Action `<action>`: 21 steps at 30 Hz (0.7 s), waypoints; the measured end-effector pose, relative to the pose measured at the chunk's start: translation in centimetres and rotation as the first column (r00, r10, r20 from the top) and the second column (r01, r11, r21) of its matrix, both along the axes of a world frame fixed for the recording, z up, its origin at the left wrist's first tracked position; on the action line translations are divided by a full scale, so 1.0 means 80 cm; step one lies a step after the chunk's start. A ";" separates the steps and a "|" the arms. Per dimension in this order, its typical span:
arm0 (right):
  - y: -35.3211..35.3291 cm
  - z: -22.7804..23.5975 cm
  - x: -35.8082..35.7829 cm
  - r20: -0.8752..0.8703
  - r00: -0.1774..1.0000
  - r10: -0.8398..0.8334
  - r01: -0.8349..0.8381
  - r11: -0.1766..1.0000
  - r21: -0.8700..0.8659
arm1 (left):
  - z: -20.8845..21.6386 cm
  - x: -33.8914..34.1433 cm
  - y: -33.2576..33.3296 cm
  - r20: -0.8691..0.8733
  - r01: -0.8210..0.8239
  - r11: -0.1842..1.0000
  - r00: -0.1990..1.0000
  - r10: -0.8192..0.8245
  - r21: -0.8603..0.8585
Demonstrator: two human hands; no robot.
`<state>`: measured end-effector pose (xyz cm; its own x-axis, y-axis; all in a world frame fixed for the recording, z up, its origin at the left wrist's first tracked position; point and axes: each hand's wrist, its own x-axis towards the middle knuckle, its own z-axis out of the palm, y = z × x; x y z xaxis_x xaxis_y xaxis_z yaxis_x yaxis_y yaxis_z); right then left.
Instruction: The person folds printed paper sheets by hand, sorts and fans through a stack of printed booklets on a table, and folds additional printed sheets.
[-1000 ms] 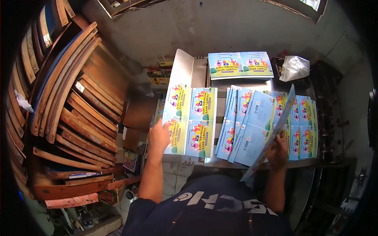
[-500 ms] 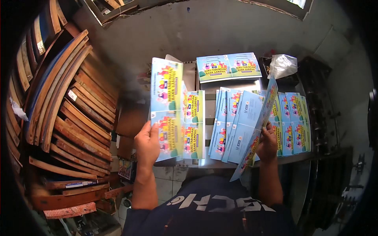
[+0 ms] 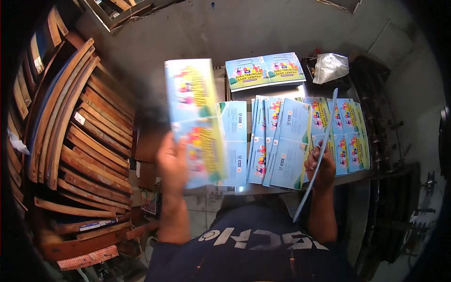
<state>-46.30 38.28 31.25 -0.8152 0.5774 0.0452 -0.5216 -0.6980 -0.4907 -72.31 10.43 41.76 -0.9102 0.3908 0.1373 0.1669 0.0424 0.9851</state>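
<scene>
My left hand [image 3: 173,162] grips a printed cover sheet [image 3: 195,127] by its left edge, blurred by motion, with colourful cartoon figures on it. The sheet hangs over the left pile of like sheets [image 3: 236,127], whose top one shows a pale blue side. In my right hand [image 3: 322,167] is another sheet [image 3: 320,160], turned nearly edge-on so that only a thin blue strip shows. Below and beside it lie overlapping, fanned sheets [image 3: 289,141], some blue side up. More printed sheets [image 3: 348,127] lie to the right.
A stack of the same sheets [image 3: 265,70] sits at the back of the table, beside a dark box with a crumpled clear plastic bag [image 3: 331,68]. Wooden frames [image 3: 94,136] fill a rack on the left. Dark machinery [image 3: 380,131] stands at the right.
The right sheet has turned from slanted to nearly edge-on. The left sheet has shifted slightly, now blurred. The left pile's top now shows a blue side instead of the cartoon side.
</scene>
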 end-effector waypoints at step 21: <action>0.029 -0.013 0.041 0.197 0.957 -0.215 0.201 0.976 0.088 | -0.139 0.150 0.187 -0.310 0.261 0.771 0.805 -0.506 -0.581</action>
